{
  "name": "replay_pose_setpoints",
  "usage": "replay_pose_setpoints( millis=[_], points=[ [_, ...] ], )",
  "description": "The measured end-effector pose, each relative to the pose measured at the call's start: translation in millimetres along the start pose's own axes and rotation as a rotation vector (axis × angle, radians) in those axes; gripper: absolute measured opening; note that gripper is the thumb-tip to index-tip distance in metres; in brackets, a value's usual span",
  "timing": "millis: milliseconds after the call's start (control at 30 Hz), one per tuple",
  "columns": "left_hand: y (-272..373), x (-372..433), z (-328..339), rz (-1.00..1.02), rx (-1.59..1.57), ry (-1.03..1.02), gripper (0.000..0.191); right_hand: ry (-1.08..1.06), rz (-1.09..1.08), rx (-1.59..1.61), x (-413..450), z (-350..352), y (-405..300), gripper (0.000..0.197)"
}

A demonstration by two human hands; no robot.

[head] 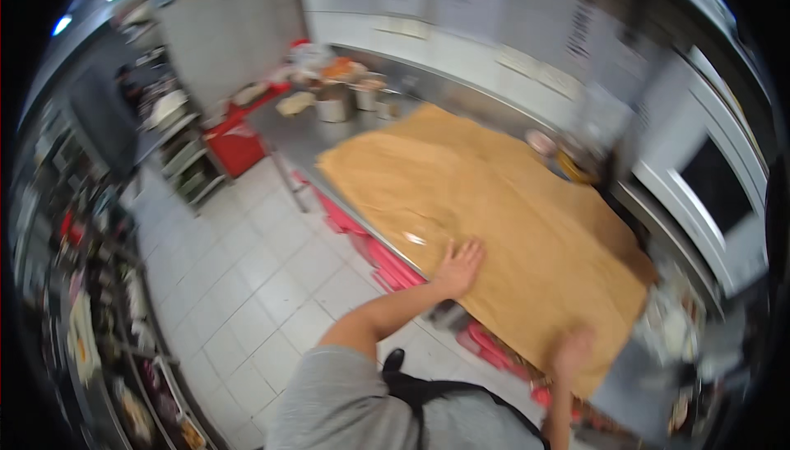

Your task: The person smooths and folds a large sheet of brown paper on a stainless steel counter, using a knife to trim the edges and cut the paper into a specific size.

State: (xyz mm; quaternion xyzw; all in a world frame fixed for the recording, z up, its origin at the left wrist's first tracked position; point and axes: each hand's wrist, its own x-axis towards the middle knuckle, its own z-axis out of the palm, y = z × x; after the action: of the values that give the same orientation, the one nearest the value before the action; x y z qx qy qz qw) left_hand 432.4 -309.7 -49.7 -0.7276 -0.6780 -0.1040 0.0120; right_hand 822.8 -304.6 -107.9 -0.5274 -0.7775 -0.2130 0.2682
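Observation:
A large creased tan sheet (512, 203), which looks like kraft paper, covers most of a stainless steel table (278, 123). My left hand (460, 268) lies flat on it near the front edge, fingers spread and holding nothing. Farther right, my right hand (574, 351) is over the sheet's near right part. Motion blur hides its fingers, so I cannot tell whether it touches the sheet. A small shiny patch (415, 238) shows on the sheet beyond my left hand; what it is stays unclear.
Metal containers (333, 103) and bags stand at the table's far left end. A white appliance (710, 184) with a dark window is at right, near clear plastic bags (669, 326). Pink-red items (386, 259) sit under the table. Stocked shelves (123, 351) line the left, across the tiled floor (247, 302).

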Motion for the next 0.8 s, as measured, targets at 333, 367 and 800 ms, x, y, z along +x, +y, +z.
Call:
replay_pose_setpoints(
  millis=[333, 367, 800],
  points=[
    [-33, -32, 17, -0.143, -0.135, 0.198, 0.059, -0.528, 0.195, 0.180, 48, -34, -111, 0.061],
    [-69, -36, 15, -0.243, -0.058, 0.226, 0.058, -0.536, 0.209, 0.148, 51, -35, -113, 0.061],
    [-358, -19, -32, -0.819, 0.043, 0.086, 0.054, -0.600, 0.353, 0.025, 48, -18, -99, 0.058]
  ],
)
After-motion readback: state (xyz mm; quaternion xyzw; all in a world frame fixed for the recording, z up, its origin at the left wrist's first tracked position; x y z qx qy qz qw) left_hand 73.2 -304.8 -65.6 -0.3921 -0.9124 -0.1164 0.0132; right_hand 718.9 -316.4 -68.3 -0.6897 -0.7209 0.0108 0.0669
